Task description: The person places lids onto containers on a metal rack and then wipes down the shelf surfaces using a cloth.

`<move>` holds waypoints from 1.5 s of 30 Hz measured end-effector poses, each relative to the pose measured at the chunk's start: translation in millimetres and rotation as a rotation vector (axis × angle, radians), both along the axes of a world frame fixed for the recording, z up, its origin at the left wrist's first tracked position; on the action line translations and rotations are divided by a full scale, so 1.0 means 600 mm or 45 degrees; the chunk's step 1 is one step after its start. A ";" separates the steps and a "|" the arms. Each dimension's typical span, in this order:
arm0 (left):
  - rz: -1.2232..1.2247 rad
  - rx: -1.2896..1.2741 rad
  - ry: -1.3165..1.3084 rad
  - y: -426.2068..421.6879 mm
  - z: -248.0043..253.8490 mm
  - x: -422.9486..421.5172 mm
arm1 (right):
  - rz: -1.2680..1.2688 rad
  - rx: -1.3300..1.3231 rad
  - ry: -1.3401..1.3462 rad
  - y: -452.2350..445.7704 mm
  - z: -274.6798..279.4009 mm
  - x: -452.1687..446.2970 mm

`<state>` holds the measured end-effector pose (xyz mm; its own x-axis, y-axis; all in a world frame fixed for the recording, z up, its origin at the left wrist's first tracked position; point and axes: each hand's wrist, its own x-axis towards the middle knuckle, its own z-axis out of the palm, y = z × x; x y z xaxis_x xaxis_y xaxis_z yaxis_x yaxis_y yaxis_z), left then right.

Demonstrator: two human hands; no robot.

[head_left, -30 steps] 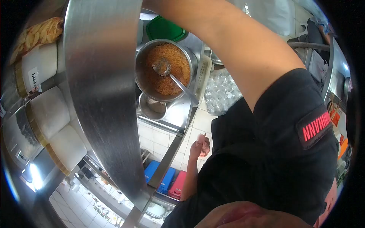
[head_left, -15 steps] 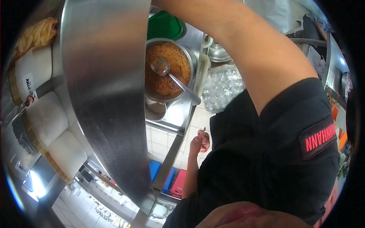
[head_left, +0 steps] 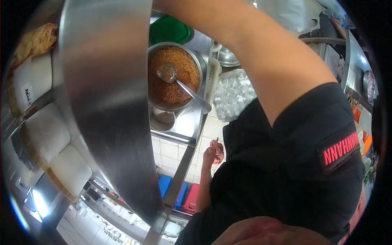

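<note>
– So what's the biggest thing in there?
– Steel panel (head_left: 110, 102) down the left. Then the right arm (head_left: 253, 45) across the top; the right hand's out of sight, so can't tell what it's doing.
– And the rest?
– Worktop (head_left: 183, 127), upper centre, carrying the pot (head_left: 169, 106) of orange-brown crumbs, green lid (head_left: 170, 30) above, small steel pot (head_left: 163, 127) below. Ladle (head_left: 190, 91) rests in the crumbs. Left hand (head_left: 213, 152), mid-frame, looks curled, can't tell if it's gripping anything.
</note>
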<state>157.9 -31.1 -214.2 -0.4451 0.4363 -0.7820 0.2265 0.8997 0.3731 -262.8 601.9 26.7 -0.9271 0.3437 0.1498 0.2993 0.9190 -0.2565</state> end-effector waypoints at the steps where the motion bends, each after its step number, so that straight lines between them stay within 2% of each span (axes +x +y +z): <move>1: -0.047 -0.020 0.029 0.020 0.015 -0.010 | 0.024 0.010 0.009 0.001 0.002 0.005; 2: -0.094 -0.040 0.058 0.041 0.030 -0.020 | 0.035 -0.002 0.015 0.003 0.004 0.009; 4: 0.294 -0.160 -0.091 0.064 0.047 -0.027 | 0.070 -0.018 0.032 0.005 0.010 0.017; 6: 0.340 -0.096 -0.041 0.079 0.060 -0.032 | 0.108 -0.030 0.027 0.010 0.014 0.025; 8: 0.515 -0.192 -0.085 0.118 0.094 -0.042 | 0.138 -0.048 0.018 0.018 0.015 0.038; 11: 0.710 -0.019 -0.151 0.124 0.107 -0.031 | 0.178 -0.069 0.004 0.034 0.022 0.057; 15: 0.529 0.011 -0.115 0.086 0.072 -0.016 | 0.252 -0.054 -0.013 0.040 0.035 0.082; 17: 0.620 -0.108 -0.157 0.089 0.081 -0.016 | 0.313 0.007 0.072 0.035 0.028 0.097; 20: 0.819 -0.021 -0.282 0.018 0.012 0.008 | 0.211 0.130 0.172 0.025 -0.001 0.081; 26: 0.732 0.033 -0.275 -0.002 -0.039 0.006 | 0.254 0.001 0.317 0.031 -0.010 0.034; 28: 0.590 0.019 -0.193 0.047 -0.013 -0.011 | 0.267 -0.052 0.379 0.033 -0.011 0.006; 30: 0.411 -0.048 -0.093 0.108 0.071 -0.018 | 0.290 -0.128 0.446 0.031 -0.019 -0.005; 32: 0.300 -0.097 -0.003 0.115 0.084 -0.022 | 0.326 -0.226 0.562 0.031 -0.021 -0.007; 33: 0.282 -0.119 0.028 0.098 0.077 -0.012 | 0.359 -0.277 0.636 0.030 -0.029 -0.006; 36: 0.575 -0.132 -0.006 0.123 0.147 -0.002 | 0.514 -0.460 0.850 0.025 -0.043 0.032; 38: 0.490 -0.122 -0.018 0.090 0.118 0.022 | 0.690 -0.550 0.958 0.010 -0.049 0.080; 40: 0.399 -0.098 -0.016 0.048 0.064 0.039 | 0.804 -0.517 0.788 -0.023 -0.048 0.133; 42: 0.302 -0.093 -0.004 0.008 0.041 0.052 | 0.715 -0.249 0.324 -0.063 -0.033 0.190; 44: 0.194 -0.096 0.020 -0.014 0.040 0.052 | 0.774 -0.109 0.273 -0.047 -0.118 0.172; 45: 0.170 -0.112 0.029 -0.010 0.049 0.045 | 0.748 -0.107 0.173 -0.037 -0.121 0.186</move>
